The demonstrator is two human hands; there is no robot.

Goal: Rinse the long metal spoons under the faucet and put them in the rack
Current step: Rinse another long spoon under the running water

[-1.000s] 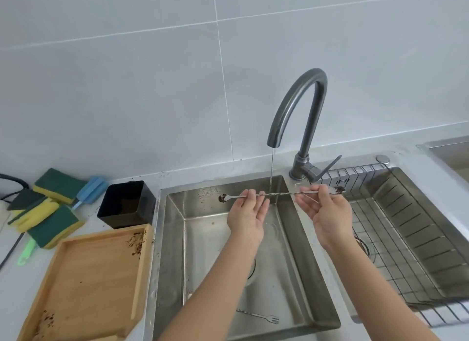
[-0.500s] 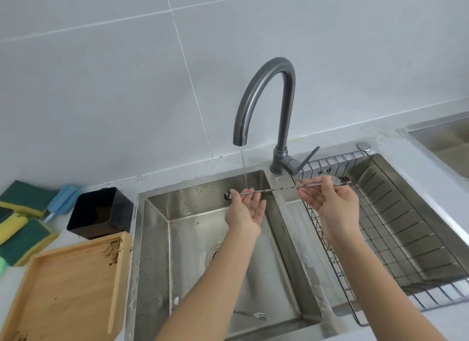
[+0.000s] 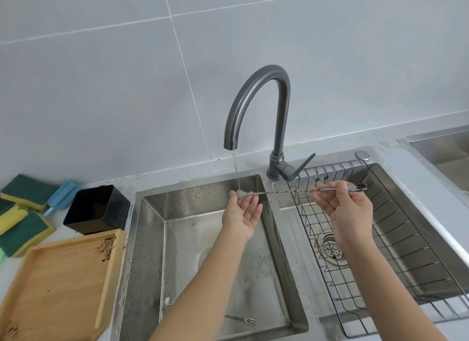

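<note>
The long spoon (image 3: pixel 284 191) lies level above the sink (image 3: pixel 149 239), its left end under the faucet (image 3: pixel 266 92) stream, seemingly resting on the spread, upturned left hand (image 3: pixel 242 214). The right hand (image 3: pixel 347 211) pinches its gritty right end over the rack (image 3: pixel 406 239). That end needs rinsing too.

No legible txt, labels or nos. anywhere.

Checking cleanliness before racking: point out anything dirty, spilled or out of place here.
Dark residue clings to the end of the long spoon past the right hand, outside the water stream. Brown crumbs dot the wooden tray. Another utensil lies in the sink.
</note>
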